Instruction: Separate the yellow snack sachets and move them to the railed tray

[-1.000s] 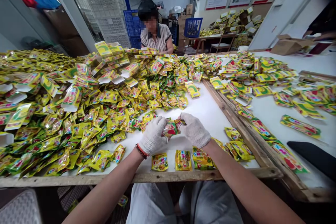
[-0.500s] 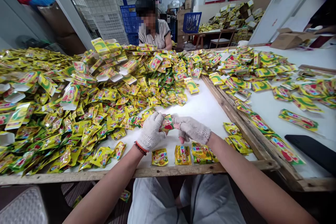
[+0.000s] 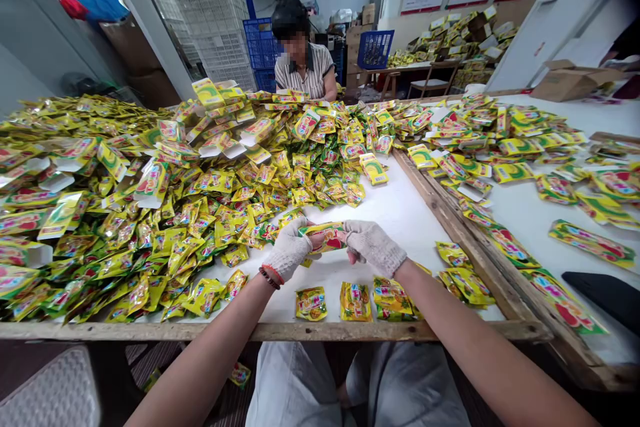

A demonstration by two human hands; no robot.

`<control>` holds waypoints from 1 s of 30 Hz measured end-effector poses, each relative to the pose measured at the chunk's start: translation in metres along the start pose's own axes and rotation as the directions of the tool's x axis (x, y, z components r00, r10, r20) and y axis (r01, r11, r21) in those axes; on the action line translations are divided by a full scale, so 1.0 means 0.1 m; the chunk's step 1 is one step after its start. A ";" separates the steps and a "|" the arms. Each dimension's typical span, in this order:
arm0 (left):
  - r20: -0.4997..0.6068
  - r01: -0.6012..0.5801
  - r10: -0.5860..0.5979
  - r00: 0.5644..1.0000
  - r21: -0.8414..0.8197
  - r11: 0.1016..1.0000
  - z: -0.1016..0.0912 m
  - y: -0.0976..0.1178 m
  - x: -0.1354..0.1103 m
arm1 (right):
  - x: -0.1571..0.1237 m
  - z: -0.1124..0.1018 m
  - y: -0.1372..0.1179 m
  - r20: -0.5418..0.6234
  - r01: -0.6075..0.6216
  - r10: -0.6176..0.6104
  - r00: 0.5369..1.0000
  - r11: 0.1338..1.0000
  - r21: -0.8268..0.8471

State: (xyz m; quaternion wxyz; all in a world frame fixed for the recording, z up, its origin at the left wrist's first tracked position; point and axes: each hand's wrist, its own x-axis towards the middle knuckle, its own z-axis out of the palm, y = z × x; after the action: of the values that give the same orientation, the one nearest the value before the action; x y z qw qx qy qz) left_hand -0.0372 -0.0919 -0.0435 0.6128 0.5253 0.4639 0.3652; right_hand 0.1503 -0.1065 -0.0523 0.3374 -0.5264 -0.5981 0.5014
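Observation:
A small yellow, green and red printed carton (image 3: 329, 237) is stretched between my two hands above the white tabletop. My left hand (image 3: 290, 248), in a whitish fingerless glove, grips the carton's left end. Gloved the same way, my right hand (image 3: 376, 245) has its fingers closed on the right end. Below them, near the front edge, lie a yellow packet (image 3: 311, 303), a second packet (image 3: 356, 301) and a small pile of packets (image 3: 393, 298). A large heap of similar packets (image 3: 200, 240) reaches close to my left hand.
A wooden rail (image 3: 450, 233) divides the table on the right. Beyond it lie several flat cartons (image 3: 593, 241) and a dark phone-like object (image 3: 605, 297). Printed boxes (image 3: 153, 183) rest on the heap. Across the table sits a person in a striped top (image 3: 313, 73).
The carton, mostly covered by my hands before, now shows lengthwise between them. My right hand has shifted slightly right and my fingers hold its ends. The camera view has turned a little.

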 end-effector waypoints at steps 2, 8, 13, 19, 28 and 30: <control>-0.020 0.013 -0.012 1.000 0.016 1.000 0.01 -0.05 0.02 | 0.03 0.00 0.02 -0.090 0.010 -0.021 0.996 0.992 -0.126; -0.099 -0.262 0.286 0.953 0.202 0.944 -0.08 -0.11 0.12 | 0.10 -0.37 -0.04 -0.468 0.209 -0.028 0.883 0.917 0.340; -0.053 -0.347 0.576 0.816 0.751 0.562 -0.21 -0.13 0.25 | 0.39 -0.83 -0.12 -0.644 0.378 -0.155 0.749 0.898 0.224; 0.430 -0.517 0.468 0.772 0.853 0.069 -0.15 -0.27 0.31 | 1.01 -0.65 0.04 -0.324 0.043 -0.282 0.903 0.809 -0.586; 0.443 -0.539 0.446 0.778 0.835 0.110 -0.20 -0.23 0.29 | 0.60 -0.41 0.31 0.044 0.159 -0.217 0.975 0.546 -0.823; 0.425 -0.521 0.440 0.791 0.845 0.120 -0.21 -0.20 0.30 | 0.37 -0.39 0.34 0.108 0.206 -0.213 0.971 0.518 -0.830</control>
State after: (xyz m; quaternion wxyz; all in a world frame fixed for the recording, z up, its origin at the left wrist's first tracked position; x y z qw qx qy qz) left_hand -0.0486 -0.0612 -0.0693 0.0519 0.9101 0.3683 0.1825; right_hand 0.1885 -0.0635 -0.0793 0.1062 -0.5492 -0.8217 0.1095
